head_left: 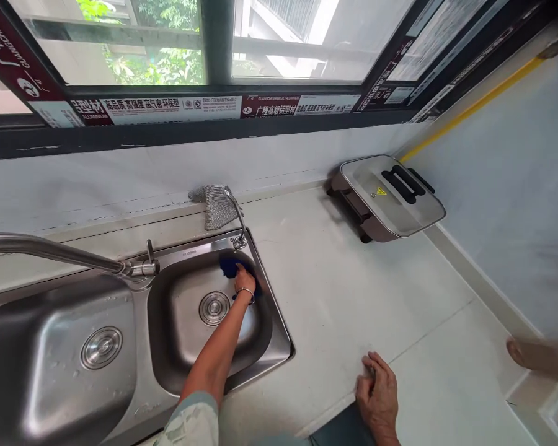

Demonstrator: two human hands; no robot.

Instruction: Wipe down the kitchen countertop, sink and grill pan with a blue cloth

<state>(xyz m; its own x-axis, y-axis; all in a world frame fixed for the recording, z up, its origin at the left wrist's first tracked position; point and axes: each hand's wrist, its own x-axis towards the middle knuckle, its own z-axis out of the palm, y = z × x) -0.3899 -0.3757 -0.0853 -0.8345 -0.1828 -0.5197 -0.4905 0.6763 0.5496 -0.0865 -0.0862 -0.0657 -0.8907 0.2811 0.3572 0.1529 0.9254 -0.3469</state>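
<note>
My left hand (245,282) reaches into the right basin (186,272) of a steel double sink. It presses a dark blue cloth (229,266) against the basin's back right wall, with fingers closed on it; part of the cloth is hidden behind the hand. A metal bracelet circles that wrist. The basin's drain strainer (214,308) lies just left of the hand. My right hand (378,393) rests near the front edge of the white countertop (325,297), loosely curled, thumb apart from the fingers and nothing held.
The main faucet (74,254) extends over the left basin (88,310). Behind the right basin stands a thin curved spout (236,214) beside a grey mesh cloth (218,207). A lidded electric pan (390,195) sits at the back right, near the wall and a yellow pipe (469,111).
</note>
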